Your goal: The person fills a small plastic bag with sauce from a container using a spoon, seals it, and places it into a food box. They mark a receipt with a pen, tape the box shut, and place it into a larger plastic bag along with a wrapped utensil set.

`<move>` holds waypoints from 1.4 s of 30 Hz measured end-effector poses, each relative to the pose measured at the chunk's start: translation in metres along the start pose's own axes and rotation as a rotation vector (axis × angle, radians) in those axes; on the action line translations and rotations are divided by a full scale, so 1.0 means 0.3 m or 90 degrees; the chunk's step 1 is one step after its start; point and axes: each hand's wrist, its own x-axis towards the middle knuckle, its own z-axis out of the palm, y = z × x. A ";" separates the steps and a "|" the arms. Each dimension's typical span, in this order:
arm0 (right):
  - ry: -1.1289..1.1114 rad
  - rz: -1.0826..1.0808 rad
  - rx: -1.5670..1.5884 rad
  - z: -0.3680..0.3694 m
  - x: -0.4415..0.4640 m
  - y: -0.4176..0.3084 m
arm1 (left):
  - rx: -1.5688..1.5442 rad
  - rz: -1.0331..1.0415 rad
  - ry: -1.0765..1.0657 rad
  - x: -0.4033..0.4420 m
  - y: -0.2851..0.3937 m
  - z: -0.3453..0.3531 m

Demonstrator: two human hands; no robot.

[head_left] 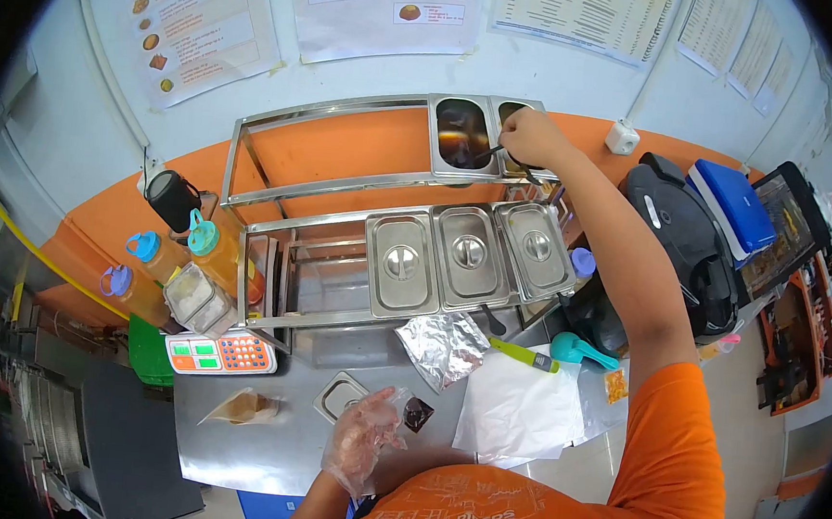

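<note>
The black utensil [489, 153] is at the upper rack, its visible part slanting from beneath the right hand [533, 137] down and leftward over the open pan of dark liquid [462, 133]. The right hand is closed on it, above the neighbouring open pan [511, 109], with the arm stretched forward. The view there is poor: the dark curved piece at the hand's other side is probably part of the same utensil, and its working end cannot be made out.

The right hand is thus much the nearer. The left hand [362, 439], in a clear glove, is well apart, low over the worktop [306, 459] and close to the body. Its fingers are partly curled; whether they grip anything, I cannot tell. Just to its right lies a small packet of dark contents [418, 414], and beyond the fingers, slightly leftward, a small metal pan [339, 396]. Between the two hands stand three lidded pans [469, 254] on the lower rack, side by side.
</note>
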 end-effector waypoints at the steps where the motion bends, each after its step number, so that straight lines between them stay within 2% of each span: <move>1: -0.001 -0.001 0.001 0.001 0.011 0.018 | 0.000 0.000 0.002 -0.006 0.003 0.002; 3: -0.006 0.061 0.046 0.000 0.022 0.051 | -0.006 0.020 -0.015 -0.018 0.012 0.006; 7: 0.026 0.078 0.149 0.001 -0.004 0.096 | 0.060 0.012 0.005 -0.030 0.042 0.022; 9: 0.006 0.111 0.221 -0.001 -0.017 0.109 | 0.177 0.055 0.083 -0.023 0.056 0.040; 12: -0.006 0.141 0.296 0.006 -0.021 0.145 | 0.228 0.128 0.077 -0.018 0.083 0.042; 16: 0.007 0.156 0.334 0.008 -0.027 0.180 | 0.248 0.199 0.062 0.027 0.105 0.032; 18: 0.012 0.165 0.373 0.003 -0.034 0.186 | 0.243 0.246 0.134 0.053 0.120 0.049; 23: 0.029 0.180 0.419 -0.016 -0.052 0.208 | 0.241 0.340 0.089 0.139 0.183 0.029; 25: 0.035 0.196 0.468 -0.007 -0.046 0.221 | 0.250 0.366 0.093 0.149 0.255 0.071; 28: 0.042 0.195 0.505 -0.022 -0.074 0.205 | 0.295 0.478 0.067 0.190 0.360 0.182; 29: 0.049 0.200 0.503 -0.028 -0.073 0.221 | 0.295 0.475 0.059 0.225 0.402 0.203; 31: 0.019 0.190 0.486 -0.013 -0.057 0.243 | 0.366 0.556 0.023 0.294 0.495 0.244; 35: 0.027 0.177 0.486 -0.010 -0.033 0.269 | 0.428 0.567 0.041 0.433 0.643 0.430; 37: 0.024 0.194 0.492 -0.073 -0.069 0.219 | 0.592 0.539 0.059 0.510 0.714 0.506; 39: 0.020 0.210 0.497 -0.120 -0.074 0.196 | 0.595 0.523 0.048 0.576 0.753 0.599; 42: 0.004 0.163 0.455 -0.141 -0.067 0.216 | 0.639 0.496 0.012 0.725 0.793 0.663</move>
